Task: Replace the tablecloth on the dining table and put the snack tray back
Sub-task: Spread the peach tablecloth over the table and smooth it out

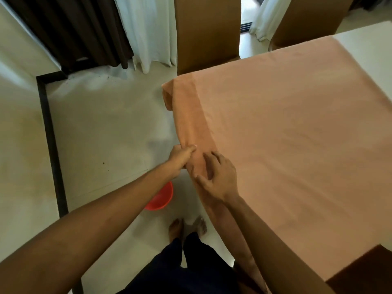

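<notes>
Tablecloth (297, 134): plain peach-orange fabric, matte, no pattern, faint creases across the top. It lay spread over the table (371, 60), covering most of what showed. A strip of white tabletop was bare along the far right edge. The near-left side hung over the table's edge, with a fold running along that edge and the far-left corner drooping in a doubled flap.

Left hand (182, 155): arm outstretched, thumb and fingers pinched on the hanging edge of the cloth, bunching it slightly.

Right hand (218, 177): just beside the left, resting on the cloth at the table's edge, fingers spread and bent, thumb out to the side. Could not tell whether it had fabric gathered.

Two brown chairs (207, 35) stood at the far side. A red bowl (161, 198) sat on the pale floor (95, 134), partly hidden under the left forearm.
</notes>
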